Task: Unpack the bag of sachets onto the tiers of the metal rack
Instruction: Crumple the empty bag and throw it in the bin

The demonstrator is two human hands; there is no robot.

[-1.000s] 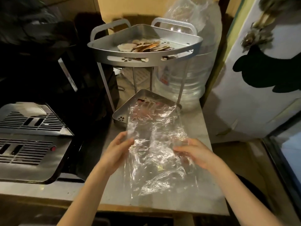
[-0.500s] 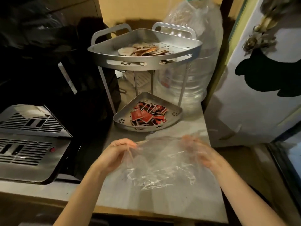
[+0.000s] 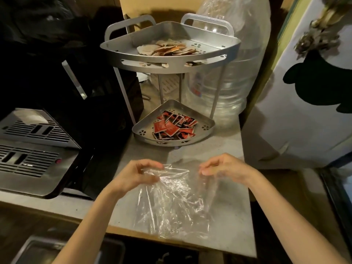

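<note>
A two-tier metal corner rack (image 3: 224, 52) stands at the back of the grey counter. Pale and orange sachets (image 3: 167, 49) lie on its top tier. Several red sachets (image 3: 174, 127) are piled in the bottom tier (image 3: 206, 128). A clear, crumpled plastic bag (image 3: 171, 202) with nothing visible inside hangs over the counter in front of the rack. My left hand (image 3: 139, 174) pinches the bag's top left corner. My right hand (image 3: 226, 167) holds the top right edge, fingers curled down.
A large clear water bottle (image 3: 234, 88) stands behind the rack on the right. A steel machine with vented grilles (image 3: 28, 151) sits to the left, beside dark objects. A white panel with black shapes (image 3: 304, 103) bounds the right side. The counter's front edge (image 3: 190, 242) is close.
The bag was held over the rack's bottom tier, covering it; both hands have pulled it back toward me and lower. The red sachets now lie uncovered in the bottom tier.
</note>
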